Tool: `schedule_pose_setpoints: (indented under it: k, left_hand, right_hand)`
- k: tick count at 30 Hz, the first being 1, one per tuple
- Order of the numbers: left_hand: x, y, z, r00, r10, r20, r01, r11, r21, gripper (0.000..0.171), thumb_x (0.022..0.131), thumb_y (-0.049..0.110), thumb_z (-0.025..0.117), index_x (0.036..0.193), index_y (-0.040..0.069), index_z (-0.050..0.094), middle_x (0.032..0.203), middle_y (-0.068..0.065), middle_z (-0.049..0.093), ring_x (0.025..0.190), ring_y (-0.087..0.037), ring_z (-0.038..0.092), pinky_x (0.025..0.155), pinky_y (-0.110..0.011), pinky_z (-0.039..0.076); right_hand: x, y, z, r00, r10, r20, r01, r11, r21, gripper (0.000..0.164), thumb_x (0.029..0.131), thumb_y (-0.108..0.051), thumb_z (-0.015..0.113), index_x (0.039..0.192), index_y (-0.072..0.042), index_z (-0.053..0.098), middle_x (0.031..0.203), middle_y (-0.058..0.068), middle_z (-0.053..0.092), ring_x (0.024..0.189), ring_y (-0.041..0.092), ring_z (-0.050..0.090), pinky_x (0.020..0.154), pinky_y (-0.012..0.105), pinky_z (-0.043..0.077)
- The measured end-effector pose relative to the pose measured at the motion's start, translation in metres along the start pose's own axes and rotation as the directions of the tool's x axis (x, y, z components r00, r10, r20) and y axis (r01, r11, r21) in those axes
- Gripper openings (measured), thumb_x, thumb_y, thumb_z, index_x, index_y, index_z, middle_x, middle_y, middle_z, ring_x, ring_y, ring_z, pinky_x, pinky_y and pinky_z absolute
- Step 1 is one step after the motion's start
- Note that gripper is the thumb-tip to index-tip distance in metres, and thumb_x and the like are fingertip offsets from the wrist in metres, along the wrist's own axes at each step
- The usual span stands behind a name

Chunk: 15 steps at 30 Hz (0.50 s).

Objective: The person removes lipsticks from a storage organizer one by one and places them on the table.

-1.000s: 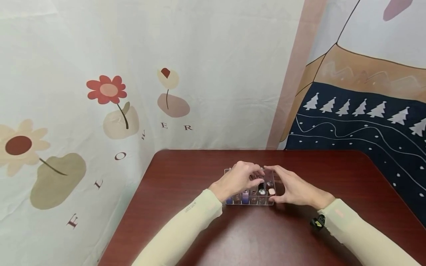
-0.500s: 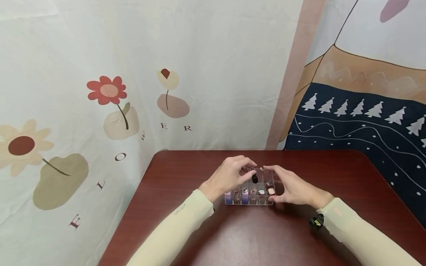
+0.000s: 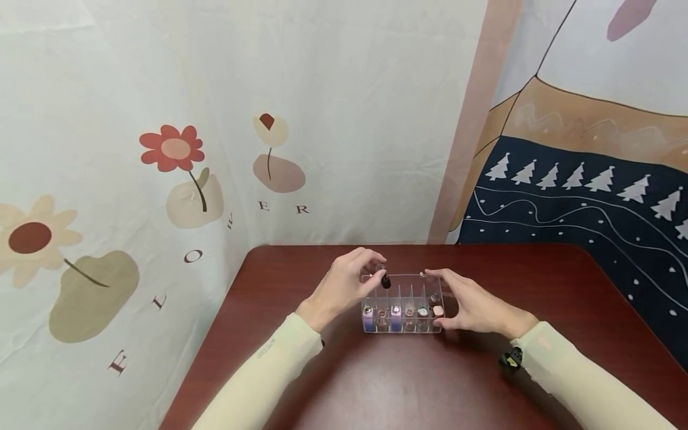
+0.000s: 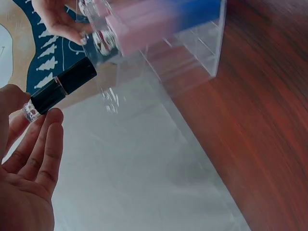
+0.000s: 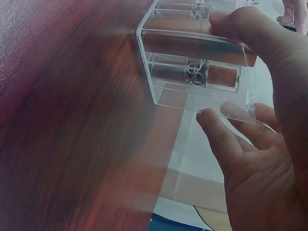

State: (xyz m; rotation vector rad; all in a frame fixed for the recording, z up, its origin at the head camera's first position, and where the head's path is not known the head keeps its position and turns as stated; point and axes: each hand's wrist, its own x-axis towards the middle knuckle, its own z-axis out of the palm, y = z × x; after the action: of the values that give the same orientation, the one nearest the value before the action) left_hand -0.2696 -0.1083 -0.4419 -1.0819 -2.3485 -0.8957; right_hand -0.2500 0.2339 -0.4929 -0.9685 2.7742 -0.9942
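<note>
My left hand [image 3: 344, 283] pinches a black lipstick tube [image 4: 62, 84] by its clear, patterned end, between thumb and fingers. The lipstick hangs tilted over the back left part of a clear divided organizer [image 3: 402, 332]. Along the organizer's front row stand several lipsticks, among them a pink-and-blue one [image 3: 368, 320] at the left end and another like it further right. A pale-topped tube [image 3: 438, 311] is at the right end, with a dark one [image 3: 435, 298] behind it. My right hand [image 3: 478, 303] grips the organizer's right end, thumb in front and fingers behind.
The organizer stands on a dark red-brown wooden table [image 3: 387, 382]. Behind the table hangs a pale curtain [image 3: 355, 119] with flower prints, and a dark cloth with white trees [image 3: 570, 209] is at the right.
My left hand has moved left, lifting the black lipstick from over the organizer's right part to its back left. My right hand stays at the right end.
</note>
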Motion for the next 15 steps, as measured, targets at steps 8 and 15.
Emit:
schedule_pose_setpoints:
  k: [8, 15]
  left_hand:
    - [-0.016, -0.017, -0.014, 0.996, 0.022, -0.087, -0.020, 1.000, 0.017, 0.019, 0.103, 0.002, 0.085, 0.120, 0.006, 0.076, 0.108, -0.004, 0.078, 0.090, -0.012, 0.081, 0.084, -0.023, 0.066]
    - [-0.028, -0.031, -0.026, 0.991, 0.021, -0.136, -0.014, 0.999, 0.053, 0.020, 0.101, -0.002, 0.084, 0.119, 0.003, 0.078, 0.106, -0.005, 0.077, 0.085, -0.013, 0.077, 0.079, -0.025, 0.066]
  right_hand:
    - [-0.001, 0.000, 0.000, 1.000, 0.002, 0.000, -0.002, 1.000, 0.005, 0.106, 0.085, -0.022, 0.106, 0.171, -0.011, 0.045, 0.160, 0.012, 0.065, 0.143, 0.036, 0.076, 0.117, 0.059, 0.063]
    - [0.000, 0.002, 0.001, 1.000, 0.003, 0.002, -0.003, 1.000, 0.015, 0.106, 0.086, -0.022, 0.106, 0.172, -0.012, 0.044, 0.159, 0.012, 0.065, 0.143, 0.037, 0.076, 0.116, 0.058, 0.063]
